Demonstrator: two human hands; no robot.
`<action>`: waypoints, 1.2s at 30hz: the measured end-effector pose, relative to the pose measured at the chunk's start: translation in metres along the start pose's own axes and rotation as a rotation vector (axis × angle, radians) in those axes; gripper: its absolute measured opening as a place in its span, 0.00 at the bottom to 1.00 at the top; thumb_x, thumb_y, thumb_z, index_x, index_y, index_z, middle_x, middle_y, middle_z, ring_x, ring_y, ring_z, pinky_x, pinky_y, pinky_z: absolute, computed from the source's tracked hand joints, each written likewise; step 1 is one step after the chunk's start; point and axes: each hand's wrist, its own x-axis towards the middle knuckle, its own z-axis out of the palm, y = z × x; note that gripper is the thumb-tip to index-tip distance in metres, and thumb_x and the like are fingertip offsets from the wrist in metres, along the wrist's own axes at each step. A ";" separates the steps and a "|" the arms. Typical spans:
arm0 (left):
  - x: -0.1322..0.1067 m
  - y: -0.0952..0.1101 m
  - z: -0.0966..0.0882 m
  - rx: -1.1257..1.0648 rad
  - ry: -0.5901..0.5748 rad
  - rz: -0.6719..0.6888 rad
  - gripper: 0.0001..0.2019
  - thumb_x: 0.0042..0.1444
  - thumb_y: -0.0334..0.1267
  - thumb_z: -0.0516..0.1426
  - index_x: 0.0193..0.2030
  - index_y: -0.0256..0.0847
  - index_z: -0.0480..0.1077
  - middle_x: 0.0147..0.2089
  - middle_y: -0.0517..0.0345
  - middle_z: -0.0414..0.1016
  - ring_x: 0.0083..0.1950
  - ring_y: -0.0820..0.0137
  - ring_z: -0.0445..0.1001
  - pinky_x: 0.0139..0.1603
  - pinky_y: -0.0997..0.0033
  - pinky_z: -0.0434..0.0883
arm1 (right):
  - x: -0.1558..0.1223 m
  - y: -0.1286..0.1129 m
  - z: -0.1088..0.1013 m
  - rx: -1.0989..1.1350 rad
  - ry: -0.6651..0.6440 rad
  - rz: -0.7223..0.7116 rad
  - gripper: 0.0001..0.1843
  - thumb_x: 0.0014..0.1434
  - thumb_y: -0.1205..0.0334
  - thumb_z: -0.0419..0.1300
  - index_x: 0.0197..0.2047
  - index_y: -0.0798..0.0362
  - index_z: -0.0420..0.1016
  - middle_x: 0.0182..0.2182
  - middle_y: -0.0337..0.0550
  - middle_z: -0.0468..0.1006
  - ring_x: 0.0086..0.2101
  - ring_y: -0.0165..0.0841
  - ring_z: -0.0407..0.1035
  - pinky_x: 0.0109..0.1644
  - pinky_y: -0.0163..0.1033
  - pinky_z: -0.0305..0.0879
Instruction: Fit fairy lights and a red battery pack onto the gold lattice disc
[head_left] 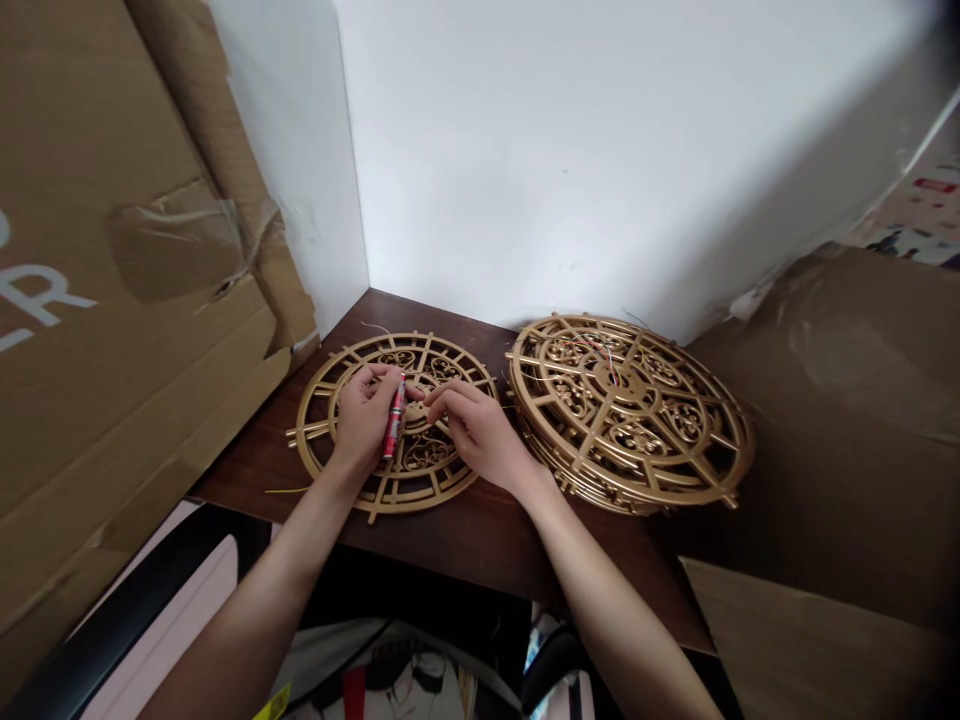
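Observation:
A slim red tube with silvery bands [394, 418] rests in my left hand [367, 415], which is closed around it; its exact kind is unclear. My right hand [476, 430] is bent, with thumb and fingertips pinched close to the left fingertips. Whatever the right fingers grip, if anything, is too small to make out. Both hands hover over the middle of a gold openwork disc [315, 462] with scrolled ornaments and radiating bars. It lies flat on the dark brown tabletop [465, 535], its centre partly hidden by my hands.
On the right stands a stack of similar gold discs [637, 475], with thin coloured wires [611, 360] on top. A large cardboard box [97, 250] rises at left, more cardboard [840, 400] at right. A white wall [525, 170] closes off the back. A yellow strand [285, 491] lies left.

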 end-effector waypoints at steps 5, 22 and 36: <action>-0.001 0.000 0.000 -0.011 -0.015 -0.012 0.12 0.51 0.42 0.61 0.35 0.38 0.65 0.23 0.59 0.76 0.15 0.79 0.62 0.15 0.82 0.59 | -0.001 0.000 -0.002 -0.220 0.085 0.100 0.13 0.61 0.73 0.45 0.39 0.53 0.68 0.37 0.45 0.72 0.40 0.34 0.67 0.45 0.39 0.62; -0.002 0.002 0.001 0.007 0.013 -0.005 0.10 0.50 0.41 0.60 0.34 0.38 0.66 0.21 0.62 0.74 0.15 0.79 0.63 0.16 0.81 0.61 | 0.004 -0.011 -0.003 0.718 0.139 0.299 0.12 0.57 0.55 0.64 0.44 0.50 0.79 0.35 0.41 0.80 0.39 0.31 0.74 0.51 0.42 0.70; -0.003 0.002 0.000 -0.012 -0.007 -0.005 0.11 0.51 0.42 0.60 0.34 0.38 0.66 0.19 0.64 0.71 0.15 0.79 0.62 0.15 0.82 0.60 | 0.005 -0.010 -0.008 0.440 0.228 0.194 0.09 0.61 0.59 0.60 0.43 0.44 0.82 0.40 0.43 0.76 0.42 0.33 0.70 0.48 0.41 0.68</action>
